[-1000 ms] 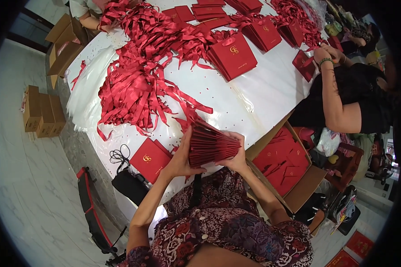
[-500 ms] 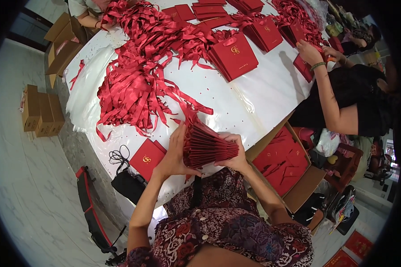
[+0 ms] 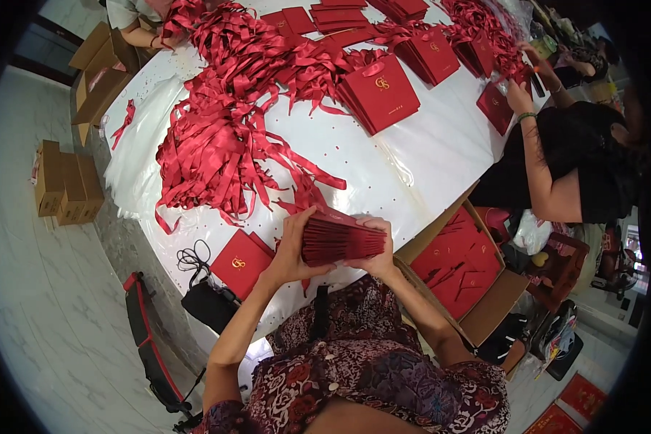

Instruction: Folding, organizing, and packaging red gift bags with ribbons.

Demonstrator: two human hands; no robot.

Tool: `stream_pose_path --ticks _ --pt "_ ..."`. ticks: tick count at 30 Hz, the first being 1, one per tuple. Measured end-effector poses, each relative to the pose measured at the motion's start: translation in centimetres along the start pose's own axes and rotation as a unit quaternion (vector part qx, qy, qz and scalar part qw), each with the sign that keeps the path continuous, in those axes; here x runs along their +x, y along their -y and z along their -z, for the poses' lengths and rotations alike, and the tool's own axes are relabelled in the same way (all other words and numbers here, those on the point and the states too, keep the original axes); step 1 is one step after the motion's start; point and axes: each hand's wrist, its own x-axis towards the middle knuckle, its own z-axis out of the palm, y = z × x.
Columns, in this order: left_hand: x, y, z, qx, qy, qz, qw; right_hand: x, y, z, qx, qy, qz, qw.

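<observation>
Between my two hands is a thick stack of red paper bags [image 3: 342,242], held just above the near edge of the white table [image 3: 362,173]. My left hand [image 3: 294,248] grips the wider end, fingers on top and thumb beneath. Around the narrower, tightly packed end my right hand [image 3: 377,244] is closed. Red ribbons [image 3: 307,194] trail from the far side of the stack. Left of my left hand, flat red bags [image 3: 240,262] with a gold mark lie on the table.
A big heap of red ribbons [image 3: 217,137] covers the table's left. Red bag stacks [image 3: 378,94] stand farther back. On my right, an open carton [image 3: 484,311] holds red bags. A black pouch [image 3: 210,304] lies near left. Another person's hand [image 3: 519,98] handles a red bag at right.
My left hand has closed in on the stack, and its fanned end is now squeezed narrower. At the right, the other person's hands have moved and a bag there is raised.
</observation>
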Motion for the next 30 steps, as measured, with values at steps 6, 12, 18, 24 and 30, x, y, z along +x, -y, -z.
stream_pose_path --ticks 6,12,18,24,30 --pt "-2.5 -0.2 -1.9 -0.023 -0.056 0.014 0.998 0.1 1.9 -1.3 -0.015 -0.035 0.006 0.999" --pt "-3.6 -0.7 -2.0 -0.008 -0.064 0.044 0.997 0.0 0.5 0.5 -0.044 0.036 0.032 0.998" --pt "-1.4 -0.3 3.9 0.015 -0.048 0.005 0.999 -0.1 0.6 1.0 -0.045 0.062 -0.020 0.997" --pt "4.6 -0.6 5.7 0.070 0.012 -0.037 0.997 0.4 1.3 0.6 -0.023 0.054 -0.052 0.997" --pt "5.5 3.0 5.7 0.025 0.217 0.012 0.976 0.3 1.2 0.8 -0.033 0.062 -0.054 0.996"
